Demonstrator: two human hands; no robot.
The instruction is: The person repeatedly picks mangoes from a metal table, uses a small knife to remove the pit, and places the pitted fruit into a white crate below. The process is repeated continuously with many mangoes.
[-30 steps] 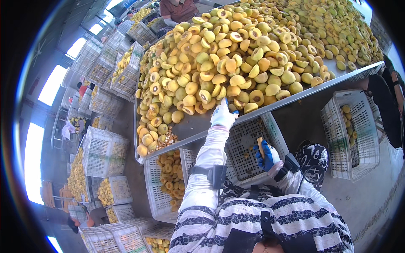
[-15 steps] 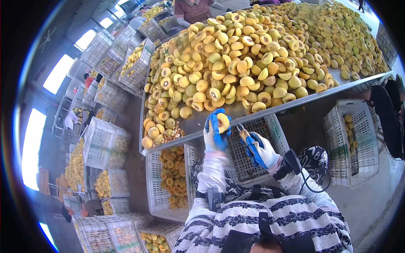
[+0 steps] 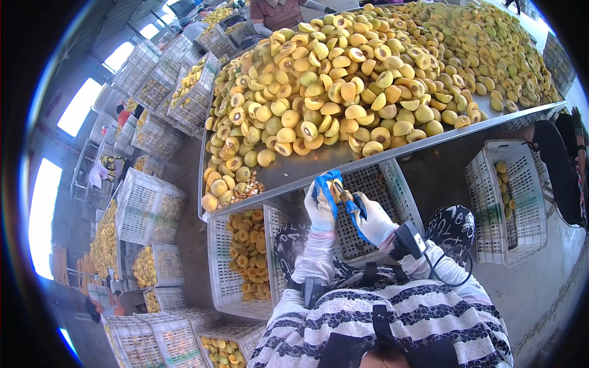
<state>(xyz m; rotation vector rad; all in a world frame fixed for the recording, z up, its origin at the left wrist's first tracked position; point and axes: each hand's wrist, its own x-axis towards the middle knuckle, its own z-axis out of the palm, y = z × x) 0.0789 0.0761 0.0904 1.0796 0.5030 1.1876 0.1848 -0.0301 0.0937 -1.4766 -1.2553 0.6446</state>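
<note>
My left hand (image 3: pixel 322 202), in a blue-and-white glove, is closed around a halved yellow fruit (image 3: pixel 335 186) just below the metal tray's near edge. My right hand (image 3: pixel 369 218), gloved the same way, grips a small wooden-handled tool (image 3: pixel 347 197), its working end at the fruit and partly hidden by it. A big heap of halved yellow fruit (image 3: pixel 325 86) covers the metal tray (image 3: pixel 300 165), with small pits and scraps at its left corner. Under my hands stands a white plastic crate (image 3: pixel 402 197); another crate (image 3: pixel 221 257) at its left holds fruit halves.
A white crate (image 3: pixel 521 227) with some fruit stands at the right beside another person's dark-clad leg (image 3: pixel 555 165). Stacked fruit crates (image 3: pixel 150 208) line the left. A person (image 3: pixel 273 15) in a dark red top works across the tray.
My left hand has come down from the heap with a fruit half in it. My right hand has risen from over the crate, bringing the tool to that fruit.
</note>
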